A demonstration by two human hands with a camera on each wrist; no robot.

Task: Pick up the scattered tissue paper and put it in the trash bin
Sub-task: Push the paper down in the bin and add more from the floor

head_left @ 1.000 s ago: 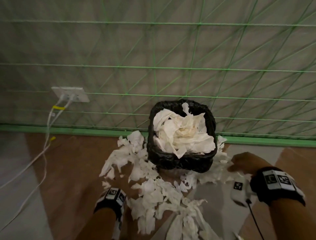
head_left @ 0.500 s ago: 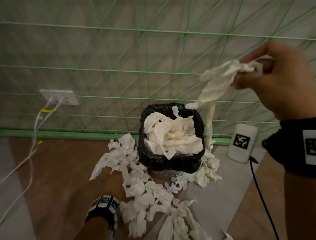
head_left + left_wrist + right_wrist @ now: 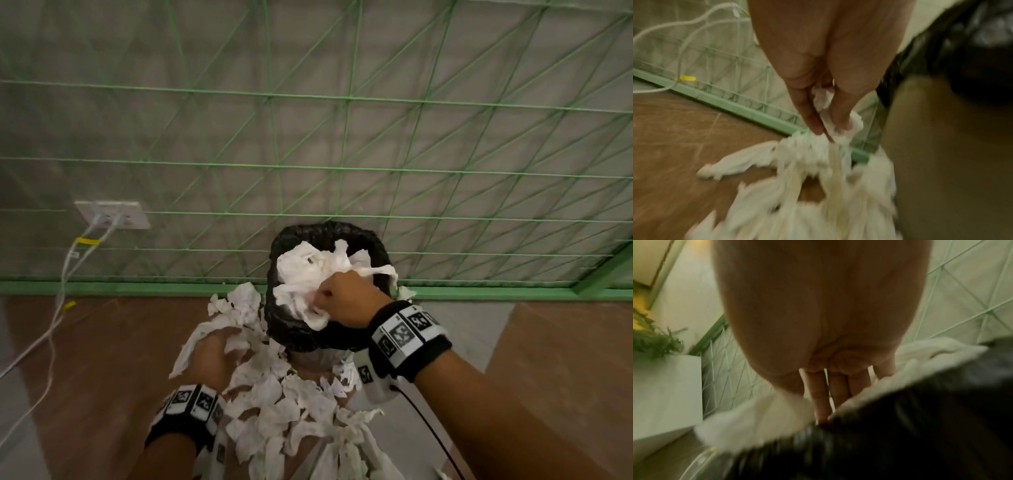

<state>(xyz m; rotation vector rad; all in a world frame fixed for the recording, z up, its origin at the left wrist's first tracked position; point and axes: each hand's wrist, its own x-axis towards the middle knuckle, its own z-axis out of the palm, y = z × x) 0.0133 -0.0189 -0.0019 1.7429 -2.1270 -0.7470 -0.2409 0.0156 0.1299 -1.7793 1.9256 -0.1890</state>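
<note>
A black-lined trash bin stands against the green grid wall, heaped with white tissue. My right hand is down on that heap at the bin's near right. In the right wrist view the right hand has straight fingers pushing between tissue and the black liner. A strip of tissue trails over the right rim. Scattered tissue litters the floor in front of and to the left of the bin. My left hand is low at the left, and its fingers and thumb pinch a wad of the floor tissue.
A wall outlet with white cables is at the left. A green base rail runs along the wall foot. A white box with a plant stands to the right. A black cord hangs from my right wrist.
My right hand came down from high on the right, where it held a long tissue strip, onto the bin's heap. My left hand moved forward into the floor tissue and gripped some.
</note>
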